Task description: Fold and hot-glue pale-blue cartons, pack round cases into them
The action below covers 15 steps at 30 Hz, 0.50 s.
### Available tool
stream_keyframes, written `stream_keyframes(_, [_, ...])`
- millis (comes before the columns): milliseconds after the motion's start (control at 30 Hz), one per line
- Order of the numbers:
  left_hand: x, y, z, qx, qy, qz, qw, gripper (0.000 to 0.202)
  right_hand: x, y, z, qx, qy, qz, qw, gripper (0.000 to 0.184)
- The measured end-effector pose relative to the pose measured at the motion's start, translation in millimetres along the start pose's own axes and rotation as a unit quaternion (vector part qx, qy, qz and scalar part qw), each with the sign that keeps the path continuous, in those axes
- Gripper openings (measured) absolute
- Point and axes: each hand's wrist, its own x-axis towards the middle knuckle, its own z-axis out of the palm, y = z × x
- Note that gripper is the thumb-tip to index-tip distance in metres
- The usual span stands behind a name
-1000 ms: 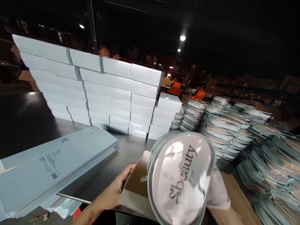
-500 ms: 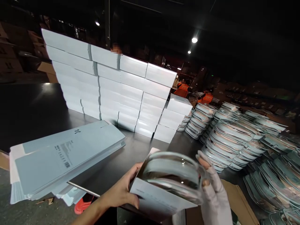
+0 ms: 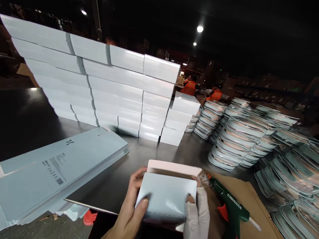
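A pale blue-white box (image 3: 166, 196) with its pink-lined lid flap standing open at the far side sits low in the middle of the head view. My left hand (image 3: 129, 212) grips its left side, thumb pressed on the front panel. My right hand (image 3: 196, 212), in a light fingerless glove, clasps the right side with its thumb on the front. The round clear pouch seen earlier is out of sight.
A wall of stacked white boxes (image 3: 107, 86) stands behind. Flat unfolded box blanks (image 3: 57, 166) lie at left. Piles of round clear pouches (image 3: 239, 132) fill the right. A green glue gun (image 3: 229, 205) lies on cardboard (image 3: 251, 196). People in orange vests (image 3: 190, 87) work far back.
The round clear pouch went down into the box and out of sight. Both hands now hold the box by its sides, its front panel facing me.
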Motion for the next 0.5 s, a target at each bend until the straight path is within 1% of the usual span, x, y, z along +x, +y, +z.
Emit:
stream_keyframes(33, [0.7,2.5,1.8,0.003,0.032,-0.008,0.999,0.031,1.3,0.4,-1.3,-0.004,-0.002,0.005,1.0,0.058])
stream_keyframes(67, [2.1,4.7,1.3,0.012,0.041,-0.024,0.999,0.03,4.4,1.6,-6.7,-0.006,-0.004,-0.003,1.0,0.065])
stream_keyframes(100, [4.1,6.5,-1.7,0.029,0.027,-0.048,0.998,0.031,9.4,3.6,-17.3,-0.008,0.002,-0.02,1.0,0.07])
stream_keyframes(133, [7.0,7.6,-7.1,0.051,-0.007,-0.075,0.996,0.033,16.0,6.3,-33.5,-0.029,0.013,-0.041,0.999,0.076])
stream_keyframes(167, [10.4,7.6,-14.4,0.074,-0.054,-0.097,0.991,0.036,23.8,9.5,-54.9,-0.074,0.03,-0.048,0.996,0.08])
stream_keyframes(200, [14.3,6.1,-23.0,0.09,-0.106,-0.109,0.984,0.039,32.3,13.0,-80.3,-0.122,0.046,-0.032,0.991,0.082])
stream_keyframes(233, [18.3,3.0,-32.1,0.1,-0.156,-0.109,0.977,0.041,40.9,16.8,-107.8,-0.263,0.049,-0.002,0.964,0.078])
stream_keyframes(267, [22.1,-1.7,-40.7,0.107,-0.199,-0.102,0.969,0.047,49.0,20.7,-135.1,-0.409,0.061,0.082,0.907,0.068])
stream_keyframes(300, [25.2,-7.3,-48.1,0.116,-0.232,-0.094,0.961,0.054,55.9,24.7,-160.0,-0.484,0.021,0.186,0.855,0.057])
stream_keyframes(333, [27.7,-13.3,-53.8,0.126,-0.253,-0.088,0.955,0.06,61.1,28.6,-181.0,-0.507,0.006,0.224,0.832,0.047])
stream_keyframes(367, [29.5,-18.8,-57.7,0.137,-0.259,-0.085,0.952,0.063,64.2,32.5,-196.9,-0.511,-0.011,0.267,0.817,0.039])
stream_keyframes(400, [30.9,-23.1,-59.8,0.145,-0.255,-0.084,0.952,0.061,65.0,36.1,-207.8,-0.491,-0.027,0.291,0.821,0.034])
stream_keyframes(433, [32.0,-25.7,-60.3,0.15,-0.243,-0.081,0.955,0.058,63.5,39.2,-214.0,-0.463,-0.033,0.303,0.833,0.031])
stream_keyframes(500, [35.0,-25.5,-58.6,0.151,-0.218,-0.077,0.961,0.057,54.6,42.9,-216.6,-0.404,-0.042,0.331,0.852,0.035])
